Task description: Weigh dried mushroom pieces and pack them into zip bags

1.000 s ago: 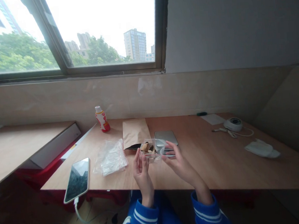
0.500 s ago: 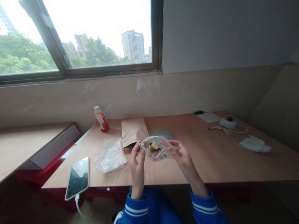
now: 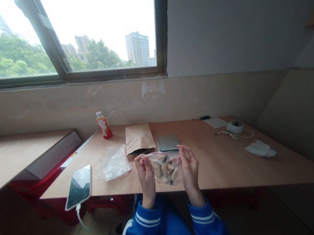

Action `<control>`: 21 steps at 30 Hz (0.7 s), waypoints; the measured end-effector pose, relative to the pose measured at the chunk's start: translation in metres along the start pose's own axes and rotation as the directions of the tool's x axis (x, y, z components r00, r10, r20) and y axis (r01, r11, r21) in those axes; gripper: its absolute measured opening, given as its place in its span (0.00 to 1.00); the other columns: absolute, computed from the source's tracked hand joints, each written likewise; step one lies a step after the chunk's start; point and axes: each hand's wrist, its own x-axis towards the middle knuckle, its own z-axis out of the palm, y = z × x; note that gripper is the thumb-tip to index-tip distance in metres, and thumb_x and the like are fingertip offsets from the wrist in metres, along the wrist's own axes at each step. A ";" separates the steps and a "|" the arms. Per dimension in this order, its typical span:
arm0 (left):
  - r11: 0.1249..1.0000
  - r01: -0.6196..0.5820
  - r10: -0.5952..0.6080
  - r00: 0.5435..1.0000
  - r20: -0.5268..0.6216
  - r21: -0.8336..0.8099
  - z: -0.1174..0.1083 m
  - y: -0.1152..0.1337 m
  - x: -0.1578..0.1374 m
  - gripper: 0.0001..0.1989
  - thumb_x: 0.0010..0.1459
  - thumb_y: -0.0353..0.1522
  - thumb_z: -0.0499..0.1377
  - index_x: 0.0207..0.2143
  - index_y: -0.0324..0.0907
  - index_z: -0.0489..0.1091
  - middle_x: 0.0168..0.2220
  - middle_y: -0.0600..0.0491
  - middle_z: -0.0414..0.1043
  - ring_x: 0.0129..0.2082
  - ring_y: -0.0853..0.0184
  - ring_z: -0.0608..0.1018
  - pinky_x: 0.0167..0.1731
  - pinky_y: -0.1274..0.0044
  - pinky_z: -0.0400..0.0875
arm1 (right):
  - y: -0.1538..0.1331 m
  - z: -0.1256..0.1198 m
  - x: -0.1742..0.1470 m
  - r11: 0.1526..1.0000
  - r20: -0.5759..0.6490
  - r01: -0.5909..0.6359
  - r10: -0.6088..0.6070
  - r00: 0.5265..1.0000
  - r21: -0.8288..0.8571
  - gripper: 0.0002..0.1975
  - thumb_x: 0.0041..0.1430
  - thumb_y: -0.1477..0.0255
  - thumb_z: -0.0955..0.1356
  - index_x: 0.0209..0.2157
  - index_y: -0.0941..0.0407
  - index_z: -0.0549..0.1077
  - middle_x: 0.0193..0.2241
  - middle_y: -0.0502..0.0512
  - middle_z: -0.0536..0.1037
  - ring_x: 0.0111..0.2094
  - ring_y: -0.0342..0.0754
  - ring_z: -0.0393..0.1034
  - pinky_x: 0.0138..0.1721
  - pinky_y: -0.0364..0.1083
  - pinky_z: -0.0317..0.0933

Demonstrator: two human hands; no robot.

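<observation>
A small clear zip bag (image 3: 165,169) with a red strip along its top hangs upright between my hands, just over the near edge of the wooden table (image 3: 226,162). It holds several brown and dark pieces. My left hand (image 3: 145,178) pinches its top left corner, and my right hand (image 3: 190,171) pinches the top right corner. Behind the bag a brown paper pouch (image 3: 139,138) lies flat beside a small silver scale (image 3: 168,142). A pile of clear plastic bags (image 3: 113,163) rests to the left.
A phone (image 3: 79,186) on a charging cable lies at the table's left front corner. A red and white bottle (image 3: 103,125) stands at the back. To the right are a white round device (image 3: 234,127) with cords and a white cloth (image 3: 260,149). A lower shelf (image 3: 18,153) sits left.
The bag has turned from lying open and tilted to hanging upright, lower and nearer me. Both hands have shifted to its top corners. The view has drifted slightly right.
</observation>
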 end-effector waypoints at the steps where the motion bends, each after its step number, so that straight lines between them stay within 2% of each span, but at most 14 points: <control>1: 1.000 0.009 -0.009 1.000 0.014 -0.011 -0.001 0.000 -0.001 0.15 0.60 0.46 0.54 0.38 0.44 0.61 0.21 0.62 0.57 0.18 0.76 0.61 0.19 0.84 0.59 | 0.000 -0.003 0.001 1.000 0.005 -0.003 0.003 1.000 -0.015 0.21 0.57 0.54 0.67 0.43 0.56 0.73 0.17 0.48 0.74 0.19 0.46 0.70 0.23 0.44 0.62; 3: 0.999 0.025 -0.025 0.999 0.022 -0.020 -0.003 0.002 -0.002 0.14 0.60 0.45 0.54 0.37 0.44 0.62 0.21 0.62 0.58 0.18 0.76 0.62 0.18 0.85 0.58 | -0.002 -0.008 0.005 1.000 0.062 -0.009 0.010 0.998 -0.018 0.25 0.57 0.52 0.65 0.47 0.57 0.71 0.18 0.50 0.76 0.21 0.48 0.72 0.25 0.45 0.64; 5: 0.999 0.035 -0.035 0.999 -0.025 -0.016 -0.004 0.004 -0.002 0.14 0.59 0.45 0.55 0.36 0.44 0.62 0.22 0.61 0.60 0.18 0.77 0.64 0.17 0.85 0.58 | -0.002 -0.014 0.007 0.999 0.226 -0.032 0.025 0.974 0.024 0.31 0.55 0.50 0.66 0.53 0.56 0.66 0.27 0.54 0.80 0.30 0.51 0.76 0.33 0.48 0.69; 7: 0.999 0.032 -0.034 0.995 -0.088 -0.019 -0.005 0.006 -0.002 0.15 0.58 0.45 0.56 0.37 0.43 0.63 0.24 0.60 0.63 0.19 0.76 0.67 0.17 0.85 0.60 | 0.000 -0.017 0.008 0.993 0.451 -0.103 0.063 0.890 0.065 0.39 0.49 0.52 0.72 0.59 0.53 0.58 0.39 0.58 0.80 0.41 0.53 0.76 0.43 0.51 0.69; 9: 0.999 0.028 -0.030 0.994 -0.108 -0.019 -0.006 0.006 -0.001 0.15 0.58 0.45 0.56 0.37 0.43 0.63 0.25 0.58 0.67 0.21 0.74 0.71 0.18 0.84 0.64 | 0.004 -0.020 0.008 0.981 0.598 -0.187 0.126 0.791 0.041 0.44 0.43 0.58 0.76 0.59 0.50 0.56 0.48 0.59 0.77 0.48 0.54 0.73 0.48 0.53 0.67; 11: 0.999 0.049 -0.049 0.996 -0.076 0.000 -0.009 0.005 0.000 0.15 0.58 0.45 0.55 0.37 0.43 0.63 0.26 0.57 0.68 0.23 0.72 0.73 0.20 0.82 0.66 | 0.007 -0.021 0.008 0.974 0.638 -0.224 0.184 0.748 -0.019 0.39 0.41 0.62 0.78 0.55 0.50 0.63 0.49 0.58 0.76 0.50 0.55 0.72 0.49 0.53 0.67; 13: 0.996 0.076 -0.075 0.997 -0.035 0.050 -0.014 0.003 0.001 0.15 0.58 0.45 0.54 0.37 0.44 0.63 0.27 0.57 0.69 0.24 0.70 0.74 0.21 0.81 0.67 | 0.008 -0.023 0.008 0.976 0.649 -0.204 0.203 0.733 -0.075 0.30 0.42 0.62 0.77 0.48 0.52 0.70 0.47 0.58 0.77 0.50 0.55 0.72 0.50 0.53 0.67; 16: 0.980 0.019 -0.012 0.999 -0.033 0.199 -0.021 0.001 0.003 0.15 0.60 0.45 0.53 0.32 0.43 0.65 0.27 0.56 0.68 0.29 0.69 0.73 0.27 0.79 0.68 | 0.006 -0.028 0.010 0.976 0.677 -0.161 0.218 0.703 -0.147 0.22 0.44 0.63 0.77 0.42 0.54 0.74 0.43 0.56 0.79 0.46 0.55 0.74 0.49 0.54 0.67; 19: 0.957 -0.067 0.080 0.996 -0.034 0.281 -0.025 0.000 0.006 0.16 0.61 0.45 0.52 0.28 0.43 0.64 0.25 0.57 0.65 0.29 0.69 0.71 0.34 0.78 0.67 | 0.001 -0.030 0.009 0.976 0.672 -0.140 0.215 0.709 -0.165 0.21 0.44 0.63 0.76 0.41 0.54 0.76 0.40 0.55 0.80 0.44 0.55 0.75 0.48 0.54 0.68; 21: 0.982 -0.045 0.053 0.998 -0.038 0.184 -0.025 0.000 0.007 0.16 0.61 0.46 0.51 0.31 0.43 0.64 0.27 0.57 0.65 0.29 0.69 0.72 0.35 0.77 0.68 | -0.002 -0.029 0.008 0.982 0.655 -0.102 0.181 0.733 -0.158 0.21 0.45 0.62 0.76 0.42 0.54 0.76 0.41 0.56 0.80 0.45 0.55 0.74 0.48 0.55 0.67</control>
